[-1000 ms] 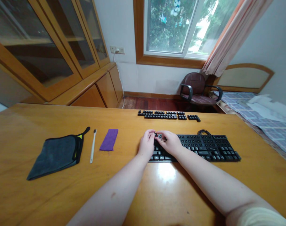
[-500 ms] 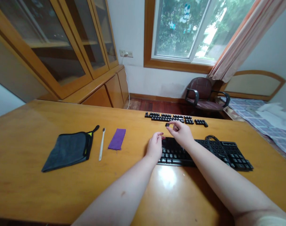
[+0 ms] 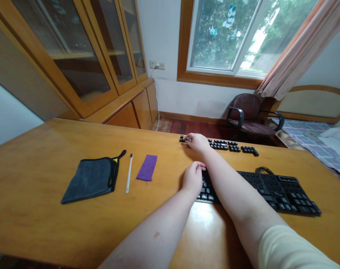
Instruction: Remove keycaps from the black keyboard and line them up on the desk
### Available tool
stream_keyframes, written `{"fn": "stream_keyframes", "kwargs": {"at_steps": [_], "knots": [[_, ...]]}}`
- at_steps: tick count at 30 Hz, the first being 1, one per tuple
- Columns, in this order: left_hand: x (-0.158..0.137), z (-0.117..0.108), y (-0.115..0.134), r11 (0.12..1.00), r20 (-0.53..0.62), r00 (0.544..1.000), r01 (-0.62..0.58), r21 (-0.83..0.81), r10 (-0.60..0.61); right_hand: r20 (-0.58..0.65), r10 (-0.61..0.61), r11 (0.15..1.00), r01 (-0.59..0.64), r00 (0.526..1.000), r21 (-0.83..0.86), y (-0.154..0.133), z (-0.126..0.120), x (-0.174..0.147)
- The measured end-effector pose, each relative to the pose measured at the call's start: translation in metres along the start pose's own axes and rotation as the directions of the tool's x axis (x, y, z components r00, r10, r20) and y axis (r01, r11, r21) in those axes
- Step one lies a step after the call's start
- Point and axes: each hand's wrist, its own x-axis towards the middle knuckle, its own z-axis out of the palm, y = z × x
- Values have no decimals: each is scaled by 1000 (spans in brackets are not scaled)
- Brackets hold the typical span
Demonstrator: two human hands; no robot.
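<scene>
Pinching a keycap (image 3: 186, 139), the right hand (image 3: 198, 142) stretches past the left hand (image 3: 192, 177), loosely curled against the keyboard (image 3: 284, 191).

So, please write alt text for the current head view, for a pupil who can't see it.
A person's right hand is among loose black keys along the far edge of a desk; the left hand is at the left end of a black keyboard. Further left lie a purple cloth, a white toothbrush and a dark grey cloth.
</scene>
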Motion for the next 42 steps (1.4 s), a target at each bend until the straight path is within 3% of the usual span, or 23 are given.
{"fn": "stream_keyframes", "kwargs": {"at_steps": [8, 35, 38, 42], "knots": [[2, 1, -2, 1000, 2, 1000, -7, -13, 7, 151, -36, 994, 51, 988, -96, -4, 10, -3], [1, 1, 1, 1000, -9, 1000, 25, -18, -25, 123, 20, 998, -12, 992, -63, 4, 19, -1], [1, 1, 2, 999, -10, 999, 34, -25, -34, 74, 0, 999, 3, 997, -35, 5, 14, -2], [2, 2, 2, 998, -21, 999, 45, -53, -46, -166, 3, 998, 8, 986, 62, 14, -13, 0]]}}
